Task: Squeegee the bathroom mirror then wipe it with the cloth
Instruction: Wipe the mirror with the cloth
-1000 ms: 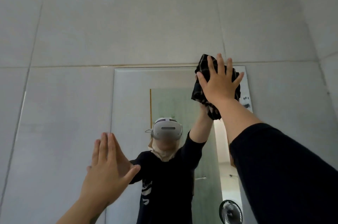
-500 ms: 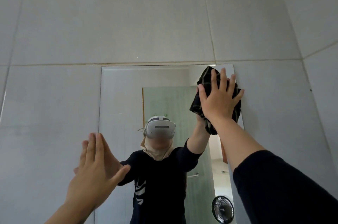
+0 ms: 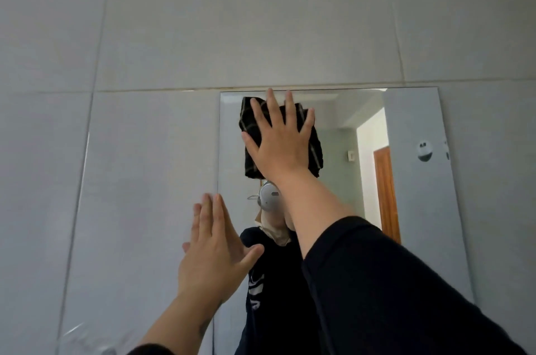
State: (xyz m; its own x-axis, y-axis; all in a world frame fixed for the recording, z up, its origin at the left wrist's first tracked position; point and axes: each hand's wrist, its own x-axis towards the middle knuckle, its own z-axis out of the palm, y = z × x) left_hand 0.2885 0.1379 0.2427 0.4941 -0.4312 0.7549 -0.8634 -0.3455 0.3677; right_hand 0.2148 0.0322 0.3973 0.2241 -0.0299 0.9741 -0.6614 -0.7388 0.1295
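So the right hand [image 3: 280, 146] is flat against the mirror [image 3: 406, 209] near its top left corner, fingers spread wide, pressing the dark plaid cloth [image 3: 252, 128] onto the glass. Cloth pokes out left of the thumb, above the fingertips and down past the pinky side; the middle of it is hidden under the palm. The longest fingertip reaches just about to the mirror's top edge.

Left hand [image 3: 216, 256] is lower down, by the mirror's left edge, fingers straight and held together, thumb sticking out. Can't tell if it actually touches the glass or the tile [image 3: 116, 180], and it holds nothing.

A dark sleeve [image 3: 391, 296] covers a big chunk of the lower mirror, so that part is hidden. Reflection is mostly blocked by the arm. Bottom of the mirror is cut off by the frame.
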